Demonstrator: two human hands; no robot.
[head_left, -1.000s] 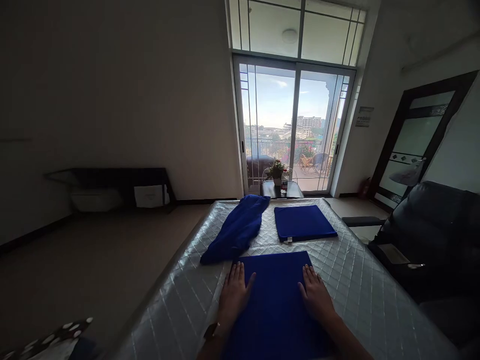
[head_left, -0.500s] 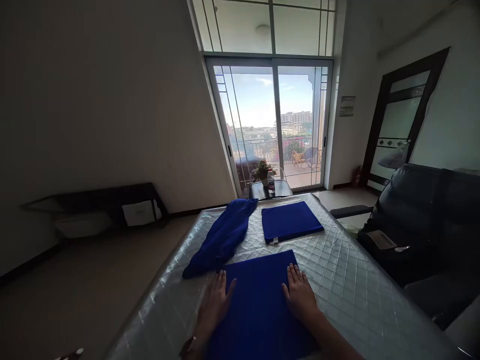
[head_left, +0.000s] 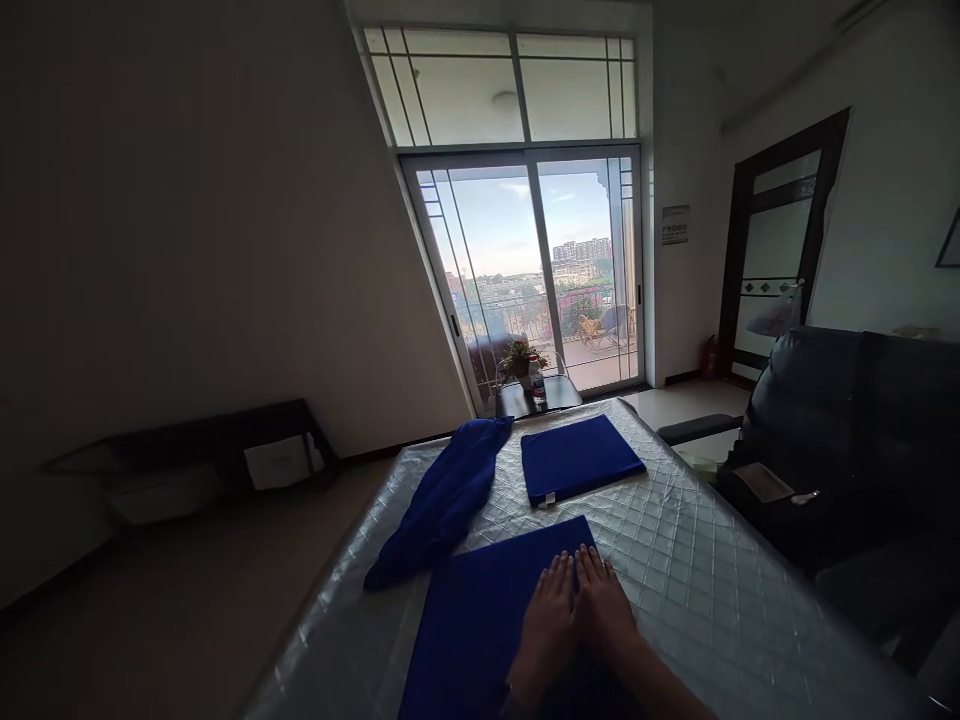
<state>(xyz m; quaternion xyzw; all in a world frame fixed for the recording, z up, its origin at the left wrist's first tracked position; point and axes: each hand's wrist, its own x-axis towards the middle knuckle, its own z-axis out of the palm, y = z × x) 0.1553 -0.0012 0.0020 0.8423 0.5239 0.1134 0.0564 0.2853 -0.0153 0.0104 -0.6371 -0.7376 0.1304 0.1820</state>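
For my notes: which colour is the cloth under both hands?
Deep blue, plain, no pattern; the cloth shows in the head view.

Blue cloth [head_left: 480, 620], silver quilted cover [head_left: 705, 580]

Right of the hands [head_left: 574, 615] the surface [head_left: 697, 590] lies bare; a folded cloth [head_left: 577, 458] and bundled cloth [head_left: 446, 498] block ahead.

At the bottom centre of the frame, 2 bare hands show: the left hand [head_left: 546, 620] and the right hand [head_left: 604, 615], each with 5 fingers and short, plain nails. Both forearms run bare to the lower edge. No sleeve, glove or ring can be made out; the light is dim.
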